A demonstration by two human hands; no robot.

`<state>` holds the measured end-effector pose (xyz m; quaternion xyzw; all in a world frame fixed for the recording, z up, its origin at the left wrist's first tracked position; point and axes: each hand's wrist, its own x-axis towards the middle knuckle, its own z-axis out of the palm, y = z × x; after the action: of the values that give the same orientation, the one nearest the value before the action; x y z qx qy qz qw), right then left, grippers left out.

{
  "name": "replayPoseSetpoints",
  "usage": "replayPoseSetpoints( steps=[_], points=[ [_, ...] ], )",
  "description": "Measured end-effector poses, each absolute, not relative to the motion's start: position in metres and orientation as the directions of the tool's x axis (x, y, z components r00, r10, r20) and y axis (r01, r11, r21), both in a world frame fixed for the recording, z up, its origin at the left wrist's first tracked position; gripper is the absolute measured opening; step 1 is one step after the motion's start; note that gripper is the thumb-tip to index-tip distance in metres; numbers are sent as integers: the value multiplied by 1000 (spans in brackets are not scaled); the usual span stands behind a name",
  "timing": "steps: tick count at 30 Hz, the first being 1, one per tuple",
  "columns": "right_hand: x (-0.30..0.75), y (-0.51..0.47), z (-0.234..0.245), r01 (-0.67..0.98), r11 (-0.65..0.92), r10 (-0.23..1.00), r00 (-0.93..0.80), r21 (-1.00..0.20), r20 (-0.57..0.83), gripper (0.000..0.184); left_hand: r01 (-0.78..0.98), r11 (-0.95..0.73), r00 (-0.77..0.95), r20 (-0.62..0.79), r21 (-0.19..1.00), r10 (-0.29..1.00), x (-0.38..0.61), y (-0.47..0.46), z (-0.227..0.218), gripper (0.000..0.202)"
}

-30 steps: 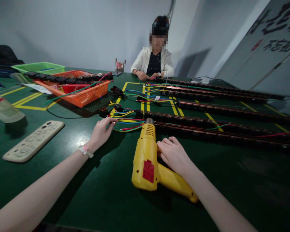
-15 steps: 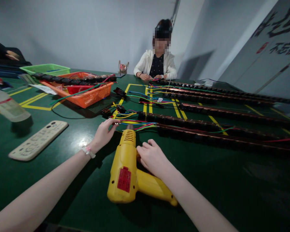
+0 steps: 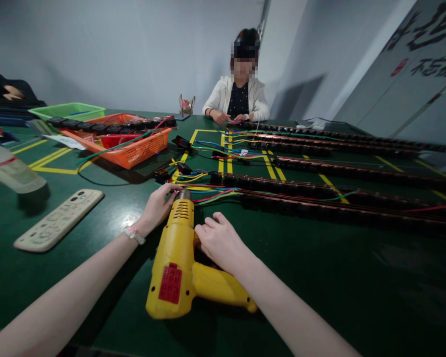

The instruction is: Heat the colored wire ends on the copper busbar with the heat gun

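Observation:
My right hand [image 3: 223, 243] is closed on a yellow heat gun [image 3: 171, 258] where the handle meets the body, its fingers partly hidden behind the tool. The gun's metal nozzle [image 3: 185, 195] points away from me, close by my left fingertips. With thumb and fingers pinched, my left hand [image 3: 159, 207] holds the ends of thin coloured wires; the exact spot is partly covered by the nozzle. These wires [image 3: 219, 194] run right, into a long dark strip with copper-coloured edges [image 3: 301, 204]. Black connectors [image 3: 163, 173] lie just beyond my left hand.
More long strips [image 3: 338, 174] lie across the green table [image 3: 319, 277]. At left are a phone in a patterned case [image 3: 59, 220], a bottle [image 3: 13, 168], an orange basket [image 3: 134, 151] and a green basket [image 3: 70, 110]. A person [image 3: 238, 94] handles wires opposite; another person's hand [image 3: 13, 92] shows far left.
The heat gun has shifted left in my right hand, bringing its nozzle over the wires beside my left fingertips. My left hand keeps its pinch in nearly the same place.

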<state>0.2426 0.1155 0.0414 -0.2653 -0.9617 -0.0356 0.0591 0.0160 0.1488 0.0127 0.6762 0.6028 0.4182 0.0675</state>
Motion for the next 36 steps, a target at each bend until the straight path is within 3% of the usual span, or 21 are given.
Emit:
replayPoseSetpoints(
  steps=[18,36],
  points=[
    [326,130,47,710,702,696,-699,50,163,13,801,-277,-58,530,531,846,15,150,13,28],
    [305,128,46,699,715,695,-715,28,79,18,786,-348,-14,577,511,816,13,153,8,26]
  ],
)
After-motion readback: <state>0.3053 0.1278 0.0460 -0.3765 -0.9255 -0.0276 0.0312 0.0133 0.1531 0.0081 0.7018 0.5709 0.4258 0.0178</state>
